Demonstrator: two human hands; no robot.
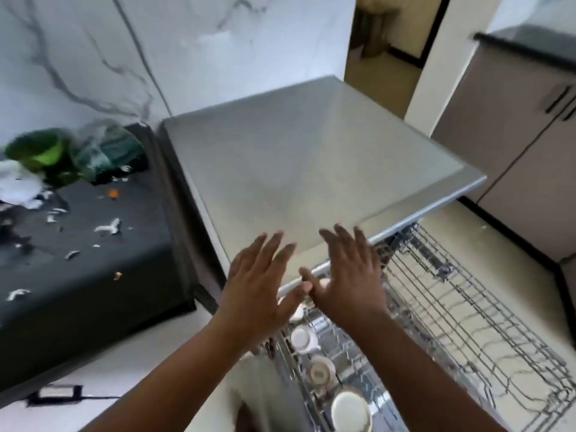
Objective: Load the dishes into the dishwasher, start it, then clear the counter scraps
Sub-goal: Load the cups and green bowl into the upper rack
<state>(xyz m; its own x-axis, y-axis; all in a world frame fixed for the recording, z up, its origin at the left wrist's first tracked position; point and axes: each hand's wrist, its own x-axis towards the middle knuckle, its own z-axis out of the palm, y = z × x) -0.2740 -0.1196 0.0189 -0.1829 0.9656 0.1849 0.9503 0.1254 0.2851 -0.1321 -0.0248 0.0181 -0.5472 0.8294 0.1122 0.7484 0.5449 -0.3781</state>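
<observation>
Fingers (pixel 274 244) of both hands are straight and spread, holding nothing: left hand (pixel 258 294) and right hand (pixel 346 285) hover side by side, thumbs nearly touching, over the front edge of the flat brushed-grey metal dishwasher top (pixel 296 169). Beneath them the silver wire dishwasher rack (pixel 461 322) is pulled out; round white ceramic dishes (pixel 349 410) stand in a row along its left side, while its right part holds bare wire. To the left, the dark matte table (pixel 93 269) carries scattered white and orange scraps (pixel 107 227), crumpled white paper (pixel 18 185), a glossy green bowl (pixel 37 149) and a blurred clear plastic wrapper (pixel 103 151). Veined white marble wall (pixel 93 57) stands behind.
</observation>
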